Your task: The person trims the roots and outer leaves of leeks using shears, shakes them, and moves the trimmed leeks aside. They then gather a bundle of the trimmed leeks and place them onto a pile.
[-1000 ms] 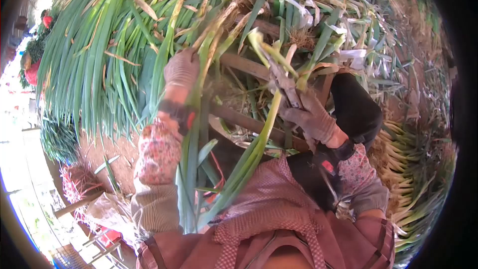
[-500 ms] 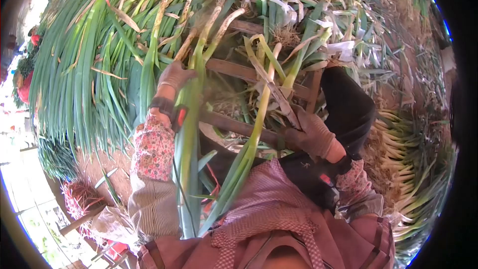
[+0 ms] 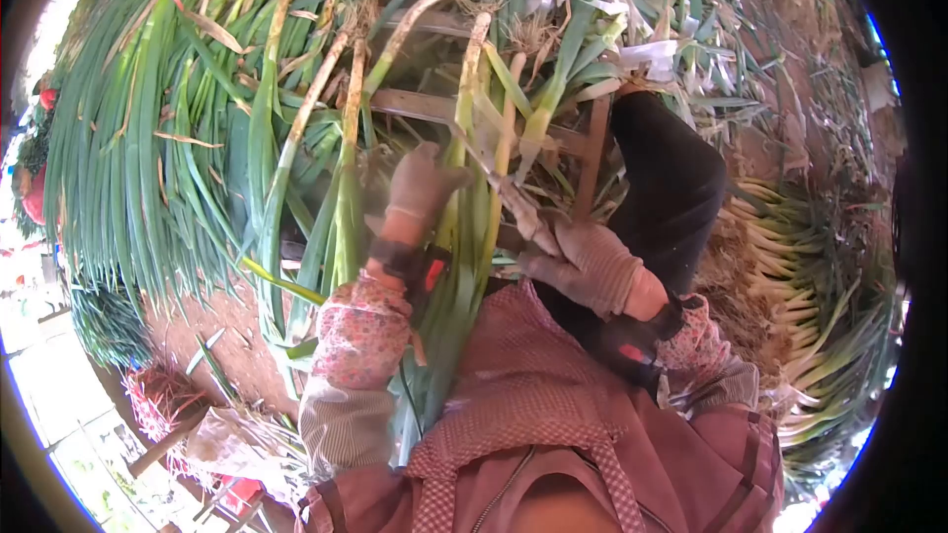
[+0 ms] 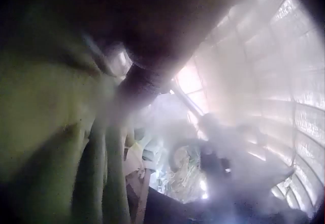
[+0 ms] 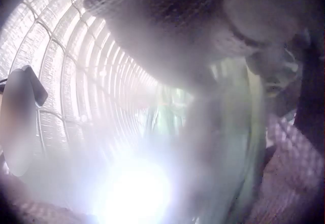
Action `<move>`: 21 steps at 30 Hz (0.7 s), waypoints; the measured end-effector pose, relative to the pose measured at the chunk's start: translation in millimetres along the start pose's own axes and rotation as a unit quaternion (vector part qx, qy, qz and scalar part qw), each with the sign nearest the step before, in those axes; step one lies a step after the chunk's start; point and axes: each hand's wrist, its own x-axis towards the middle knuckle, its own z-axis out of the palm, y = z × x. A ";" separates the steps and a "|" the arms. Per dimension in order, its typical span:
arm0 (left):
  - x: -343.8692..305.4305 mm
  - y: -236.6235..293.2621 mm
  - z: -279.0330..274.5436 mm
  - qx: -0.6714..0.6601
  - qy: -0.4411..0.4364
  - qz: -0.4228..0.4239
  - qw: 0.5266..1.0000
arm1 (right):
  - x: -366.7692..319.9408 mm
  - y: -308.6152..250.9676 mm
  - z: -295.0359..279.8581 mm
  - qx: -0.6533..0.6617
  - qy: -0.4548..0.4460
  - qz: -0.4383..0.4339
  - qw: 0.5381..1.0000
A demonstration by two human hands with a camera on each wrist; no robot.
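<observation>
My gloved left hand point(image 3: 420, 183) grips long green onions point(image 3: 472, 89) at their green part. Their pale root ends point away from me and the leaves run down over my lap. In the left wrist view, green leaves point(image 4: 116, 173) fill the lower left, close to the hand. My gloved right hand point(image 3: 591, 262) holds a dirt-coated tool resembling a blow gun point(image 3: 523, 212). Its narrow tip overlaps the onion stalks in the head view. A thin tube of that tool point(image 4: 187, 101) shows hazily in the left wrist view. Glare and blur hide most of the right wrist view.
A big heap of green onions point(image 3: 118, 158) lies at the left. Wooden slats point(image 3: 420, 106) cross in front of me under loose stalks. Stripped leaves and skins point(image 3: 681, 69) pile up at the upper right. A row of pale-stemmed onions point(image 3: 785, 286) lies at the right.
The left hand has let go of one group of stalks, now lying further left, and has moved right to grip the onions near the right hand. The right hand keeps its tool.
</observation>
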 end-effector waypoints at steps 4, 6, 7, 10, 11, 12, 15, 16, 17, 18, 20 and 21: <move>-17.5 45.7 -21.6 0.064 -0.005 -0.057 0.996 | -8.9 -4.5 -2.3 -0.034 0.014 0.020 0.999; -20.7 47.0 -24.2 0.103 0.015 -0.051 0.993 | -12.0 -7.1 1.4 -0.038 0.018 -0.008 0.999; -21.4 48.2 -25.8 0.104 0.009 -0.065 0.992 | -13.0 -9.7 3.0 -0.039 0.021 -0.022 0.999; -22.1 55.2 -25.5 0.126 -0.003 -0.094 0.988 | -2.0 -5.0 6.5 -0.044 0.017 0.035 0.998; -21.7 54.1 -26.4 0.123 0.010 -0.087 0.988 | -1.0 -5.6 8.7 -0.050 0.019 0.027 0.998; -24.8 51.6 -26.6 0.122 0.020 -0.083 0.989 | -4.2 -7.0 13.5 -0.054 0.018 0.021 0.998; -26.1 48.7 -25.6 0.121 0.020 -0.067 0.990 | 2.3 -13.2 5.4 -0.081 0.031 0.064 0.994; -25.6 47.8 -26.1 0.123 0.017 -0.064 0.990 | 6.9 -15.2 1.1 -0.091 0.035 0.087 0.991; -25.2 47.4 -26.7 0.120 0.016 -0.066 0.990 | 9.0 -12.6 3.5 -0.089 0.034 0.063 0.993; -26.4 47.0 -27.6 0.119 0.014 -0.069 0.990 | 10.2 -7.2 10.8 -0.084 0.033 0.041 0.995; -24.0 48.2 -27.6 0.116 0.005 -0.067 0.991 | 17.5 -3.7 11.8 -0.097 0.037 0.039 0.994; -22.8 45.4 -27.2 0.114 -0.003 -0.068 0.991 | 28.8 -6.0 8.0 -0.112 0.038 0.059 0.991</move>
